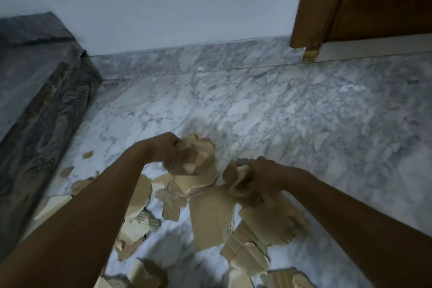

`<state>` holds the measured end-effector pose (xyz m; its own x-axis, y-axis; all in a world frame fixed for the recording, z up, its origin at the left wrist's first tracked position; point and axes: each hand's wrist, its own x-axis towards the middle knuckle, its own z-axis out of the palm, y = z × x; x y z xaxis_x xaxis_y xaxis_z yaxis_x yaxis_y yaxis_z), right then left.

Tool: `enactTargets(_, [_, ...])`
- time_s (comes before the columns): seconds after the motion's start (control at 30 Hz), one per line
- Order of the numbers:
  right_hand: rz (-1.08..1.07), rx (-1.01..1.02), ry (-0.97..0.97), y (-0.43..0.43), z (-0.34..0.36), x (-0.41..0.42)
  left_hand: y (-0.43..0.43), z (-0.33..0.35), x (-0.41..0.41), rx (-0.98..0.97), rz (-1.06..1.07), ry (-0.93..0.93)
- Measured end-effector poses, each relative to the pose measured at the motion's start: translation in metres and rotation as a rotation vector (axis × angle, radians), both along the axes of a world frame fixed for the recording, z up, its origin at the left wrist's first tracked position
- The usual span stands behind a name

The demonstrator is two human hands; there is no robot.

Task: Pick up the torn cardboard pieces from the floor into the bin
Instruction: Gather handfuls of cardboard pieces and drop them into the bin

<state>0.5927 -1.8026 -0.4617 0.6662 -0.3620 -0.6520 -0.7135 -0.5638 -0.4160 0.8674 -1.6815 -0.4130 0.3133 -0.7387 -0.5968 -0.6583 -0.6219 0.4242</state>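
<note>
Several torn tan cardboard pieces (210, 215) lie scattered on the marble floor (292, 112) below my arms. My left hand (167, 146) is shut on a bunch of cardboard pieces (198, 161), held just above the pile. My right hand (261, 176) is shut on another crumpled cardboard piece (233, 181) a little to the right. Both hands are blurred by motion. Small scraps (87, 154) lie near the left step. No bin is in view.
A dark wood-grain step or platform (42, 105) runs along the left. A white wall (175, 2) with a marble skirting stands ahead. A wooden door frame (311, 7) is at the upper right.
</note>
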Motion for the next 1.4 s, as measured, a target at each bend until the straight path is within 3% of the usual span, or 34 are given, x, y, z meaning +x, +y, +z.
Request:
enactTargets(0.07, [0.022, -0.074, 0.038, 0.026, -0.004, 0.004, 0.007, -0.01, -0.019, 0.12, -0.125, -0.06])
enactTargets(0.13, [0.023, -0.301, -0.01, 0.05, -0.016, 0.001, 0.014, -0.029, -0.036, 0.145, -0.179, -0.118])
enactTargets(0.23, [0.052, -0.637, -0.119, 0.069, -0.035, -0.005, 0.025, -0.05, -0.045, 0.101, -0.219, -0.244])
enactTargets(0.37, [0.087, -0.855, -0.354, 0.075, -0.038, -0.01, 0.025, -0.047, -0.047, 0.02, -0.2, -0.285])
enactTargets(0.47, [0.058, -0.673, -0.348, 0.081, -0.034, -0.009, 0.025, -0.047, -0.05, 0.002, -0.188, -0.253])
enactTargets(0.6, [-0.235, -0.062, -0.38, 0.06, -0.011, -0.01, 0.028, -0.037, -0.045, -0.022, -0.148, -0.154])
enactTargets(0.73, [-0.27, 0.042, -0.413, 0.014, 0.017, -0.012, 0.021, -0.011, -0.029, -0.078, -0.084, -0.053])
enactTargets(0.87, [-0.305, 0.153, -0.209, -0.031, 0.032, -0.031, 0.0, 0.007, -0.008, -0.121, 0.056, -0.036])
enactTargets(0.93, [-0.235, 0.153, -0.067, -0.039, 0.031, -0.039, -0.015, 0.005, -0.006, -0.073, 0.034, -0.081])
enactTargets(1.07, [-0.187, 0.156, 0.015, -0.024, 0.01, -0.045, -0.04, -0.018, -0.024, 0.015, -0.079, -0.144])
enactTargets(1.13, [-0.082, -0.001, 0.031, -0.008, -0.007, -0.045, -0.044, -0.034, -0.036, 0.043, -0.156, -0.218])
enactTargets(1.27, [0.039, -0.298, -0.096, 0.018, -0.028, -0.042, -0.044, -0.052, -0.044, -0.087, -0.018, -0.239])
enactTargets(1.4, [0.069, -0.372, -0.216, 0.029, -0.028, -0.038, -0.038, -0.052, -0.042, -0.114, 0.028, -0.291])
